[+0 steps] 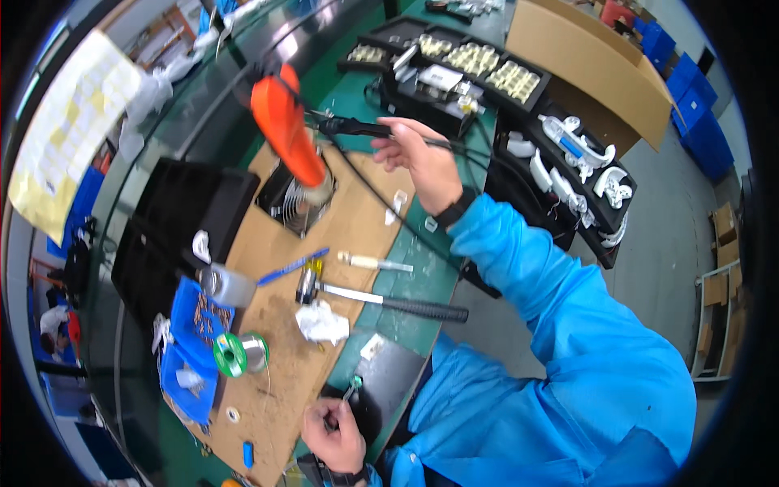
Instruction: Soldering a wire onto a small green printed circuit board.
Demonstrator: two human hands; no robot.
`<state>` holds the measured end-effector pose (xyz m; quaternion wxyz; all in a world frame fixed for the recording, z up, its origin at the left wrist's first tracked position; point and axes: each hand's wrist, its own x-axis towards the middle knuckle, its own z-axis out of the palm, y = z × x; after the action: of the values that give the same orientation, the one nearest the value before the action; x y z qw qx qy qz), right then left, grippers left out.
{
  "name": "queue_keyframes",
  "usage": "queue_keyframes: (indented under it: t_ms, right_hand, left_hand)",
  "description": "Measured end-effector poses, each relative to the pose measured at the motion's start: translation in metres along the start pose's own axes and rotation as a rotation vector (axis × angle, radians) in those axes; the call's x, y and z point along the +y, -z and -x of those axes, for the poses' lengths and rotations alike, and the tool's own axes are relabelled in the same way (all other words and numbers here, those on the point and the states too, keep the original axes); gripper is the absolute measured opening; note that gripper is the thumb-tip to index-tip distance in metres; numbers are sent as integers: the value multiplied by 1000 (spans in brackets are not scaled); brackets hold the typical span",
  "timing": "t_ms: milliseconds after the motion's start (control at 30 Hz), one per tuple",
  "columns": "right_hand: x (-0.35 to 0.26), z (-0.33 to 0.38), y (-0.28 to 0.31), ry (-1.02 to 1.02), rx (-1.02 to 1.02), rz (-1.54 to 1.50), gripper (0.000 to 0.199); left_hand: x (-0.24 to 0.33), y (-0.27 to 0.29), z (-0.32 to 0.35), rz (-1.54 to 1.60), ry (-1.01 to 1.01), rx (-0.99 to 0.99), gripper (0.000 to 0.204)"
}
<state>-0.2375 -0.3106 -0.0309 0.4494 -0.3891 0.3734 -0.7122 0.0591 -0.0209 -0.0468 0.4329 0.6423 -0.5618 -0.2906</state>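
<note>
A green worktop (381,97) runs from the near left toward the far right, seen from above through a fisheye lens. A sheet of brown cardboard (357,203) covers much of its middle. A larger folded cardboard piece (584,57) stands at the far right, beside black trays (535,89) of small pale parts and white curved plastic pieces (580,146).

The person wears a bright blue jacket; the sleeve (519,260) stretches from the near right up to the middle. A black box (187,211) sits at the left of the worktop. Just right of it, a small metal fan (296,199) lies set into the cardboard. Above the fan hangs an orange tool (284,130) with its nozzle pointing down.

The right hand (422,158) is raised over the far middle, fingers closed around a black soldering iron (357,127) whose tip points left, near the orange tool. Its black cable trails down across the cardboard.

A hammer (381,300) with a black grip lies across the near middle, next to a crumpled white cloth (322,322). A blue tray (195,325) of small parts sits at the near left, with a green spool of solder wire (235,353) touching its right side.

The left hand (333,434) is at the near edge, fingers pinched shut on a small piece (355,383) with a greenish end, held over a dark mat (389,381). The two hands are well apart.
</note>
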Motion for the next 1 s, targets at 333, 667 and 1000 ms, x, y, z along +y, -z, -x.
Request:
queue_keyframes:
  t_ms: [333,667,1000]
  right_hand:
    - [-99,33,102,207,-252,-271,15]
    - [-96,190,111,-52,-527,-116,62]
    - [-27,221,63,85,-658,239,31]
  left_hand:
    - [5,-6,-6,-2,2,7,8]
    - [-1,-17,-1,-302,-211,-27,9]
    - [3,-33,4,-395,-264,59,15]
